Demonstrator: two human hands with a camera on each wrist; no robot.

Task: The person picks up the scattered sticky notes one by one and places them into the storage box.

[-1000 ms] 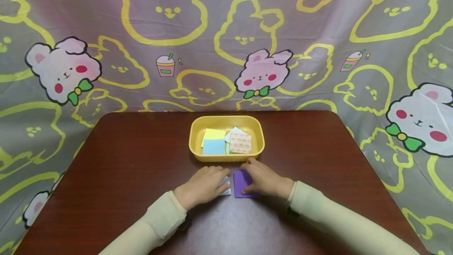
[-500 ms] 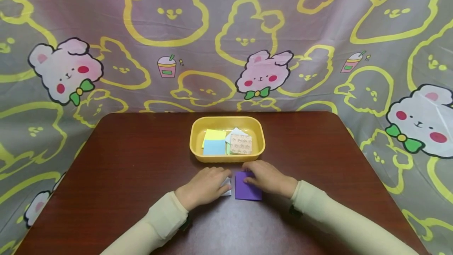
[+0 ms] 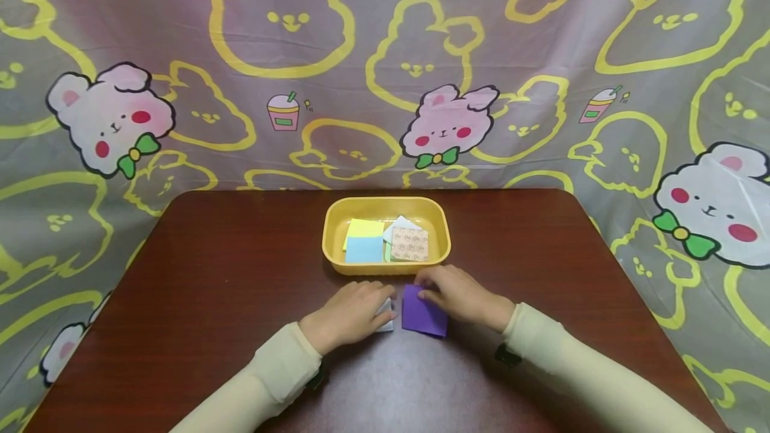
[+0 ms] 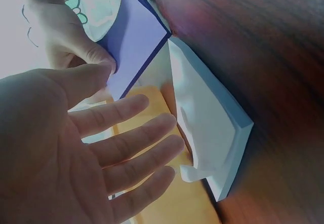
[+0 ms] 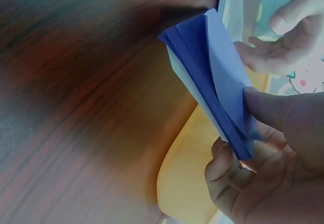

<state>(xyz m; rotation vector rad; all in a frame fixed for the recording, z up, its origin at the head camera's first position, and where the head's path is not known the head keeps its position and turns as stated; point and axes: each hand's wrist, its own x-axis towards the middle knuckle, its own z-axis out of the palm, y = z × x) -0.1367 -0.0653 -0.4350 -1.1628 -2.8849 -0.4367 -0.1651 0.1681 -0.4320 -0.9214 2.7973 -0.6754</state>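
My right hand (image 3: 463,294) pinches a purple sticky note pad (image 3: 424,311) at its far edge, thumb on top and fingers beneath. In the right wrist view the purple pad (image 5: 205,74) is tilted up off the table, its sheets slightly parted. My left hand (image 3: 349,313) is beside a white sticky note pad (image 3: 386,321), partly covering it in the head view. The left wrist view shows that hand's fingers (image 4: 136,155) loosely extended, holding nothing. There the white pad (image 4: 200,107) lies on the table, its top sheet curled at one corner.
Just beyond both hands stands a yellow plastic basin (image 3: 386,268). Inside it lie a yellow pad (image 3: 367,227), a blue pad (image 3: 363,250), a patterned beige pad (image 3: 410,244) and a whitish one (image 3: 402,222). A patterned curtain (image 3: 337,32) hangs behind the brown table (image 3: 228,299).
My right hand has shifted slightly right and lifted the purple pad, which now sits turned and tilted. Its thumb moved toward the pad's far edge. The left hand has stayed nearly still.
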